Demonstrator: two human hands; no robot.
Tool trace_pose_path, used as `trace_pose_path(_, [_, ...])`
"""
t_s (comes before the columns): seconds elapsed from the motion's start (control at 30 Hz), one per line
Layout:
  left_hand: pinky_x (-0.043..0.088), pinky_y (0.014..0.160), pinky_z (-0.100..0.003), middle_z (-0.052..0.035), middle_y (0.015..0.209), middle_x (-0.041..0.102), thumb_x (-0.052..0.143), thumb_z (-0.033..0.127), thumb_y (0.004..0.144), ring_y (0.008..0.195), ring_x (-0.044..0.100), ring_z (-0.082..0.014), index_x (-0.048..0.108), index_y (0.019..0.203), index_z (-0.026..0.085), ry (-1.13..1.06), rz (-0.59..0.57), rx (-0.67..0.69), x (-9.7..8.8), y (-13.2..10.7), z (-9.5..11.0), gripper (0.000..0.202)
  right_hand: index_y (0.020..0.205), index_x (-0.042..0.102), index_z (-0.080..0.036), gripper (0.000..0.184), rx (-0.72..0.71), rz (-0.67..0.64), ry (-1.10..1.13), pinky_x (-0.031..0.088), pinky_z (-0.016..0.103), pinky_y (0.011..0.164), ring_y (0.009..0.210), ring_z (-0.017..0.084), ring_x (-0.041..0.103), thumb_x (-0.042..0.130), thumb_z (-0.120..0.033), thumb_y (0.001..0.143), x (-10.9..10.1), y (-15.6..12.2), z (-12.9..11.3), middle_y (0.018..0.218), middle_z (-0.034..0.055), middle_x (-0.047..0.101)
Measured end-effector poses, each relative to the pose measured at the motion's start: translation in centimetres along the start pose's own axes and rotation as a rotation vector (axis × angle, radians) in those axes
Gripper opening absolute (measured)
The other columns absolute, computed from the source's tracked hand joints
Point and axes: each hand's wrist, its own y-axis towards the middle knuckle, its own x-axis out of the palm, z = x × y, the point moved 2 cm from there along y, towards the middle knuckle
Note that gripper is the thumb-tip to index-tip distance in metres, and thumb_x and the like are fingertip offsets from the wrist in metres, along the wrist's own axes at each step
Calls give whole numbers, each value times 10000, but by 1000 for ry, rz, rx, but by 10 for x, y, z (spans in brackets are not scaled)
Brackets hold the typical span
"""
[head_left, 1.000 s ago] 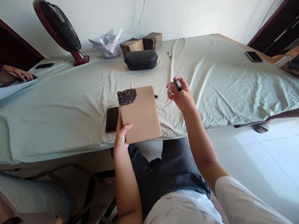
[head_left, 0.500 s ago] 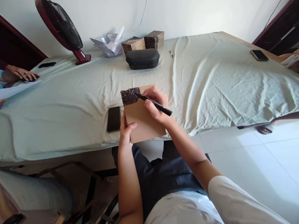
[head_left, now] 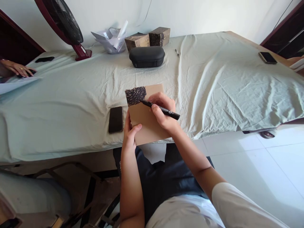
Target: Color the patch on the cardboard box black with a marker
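Observation:
A brown cardboard piece (head_left: 149, 125), possibly a box, is tilted toward me at the table's near edge. Dense black scribble (head_left: 135, 95) covers its upper left corner. My left hand (head_left: 130, 131) grips its left side, thumb on the front face and fingers mostly hidden behind. In my right hand (head_left: 163, 109) is a black marker (head_left: 167, 112), pinched between thumb and fingers. Its tip touches the lower right edge of the scribble. A dark smartphone (head_left: 115, 119) lies on the cloth just left of my left hand.
On the cloth-covered table (head_left: 78, 95) stand a black zip case (head_left: 146, 57), two patterned boxes (head_left: 159, 36), a clear plastic basket (head_left: 110, 44) and a fan (head_left: 82, 52). A pen (head_left: 177, 53) and another phone (head_left: 267, 57) lie farther right. Another person's hand (head_left: 20, 68) is at far left.
The marker tip has moved down to the scribble's lower right edge, and the scribble reaches slightly farther. The view has shifted a little; my left hand still holds the cardboard.

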Motion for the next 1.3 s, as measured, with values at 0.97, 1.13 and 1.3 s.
trace_pose_path(0.97, [656,1013,-393,-89,1559,761,1009,440,726,1328,768,-346,598,1719,388,0,-20,-7,-5,0,-6,1076,902,575,-263,99,-216,190,-144,374,284,561,563,117,445,536,-174,880,1,-14,2,671,-67,523])
trace_pose_path(1.13, [655,1046,-411,-91,1605,735,1009,449,733,1358,758,-356,599,1713,386,3,-27,8,-5,0,-6,1065,889,553,-263,111,-222,172,-151,375,286,574,581,120,460,527,-157,873,0,-14,1,691,-61,540])
trace_pose_path(1.3, [643,1090,-429,-98,1628,715,1000,472,780,1403,734,-368,543,1755,389,29,-62,24,-7,-1,-7,1080,882,526,-268,117,-225,177,-169,365,289,568,574,123,445,521,-151,875,1,-15,1,680,-65,512])
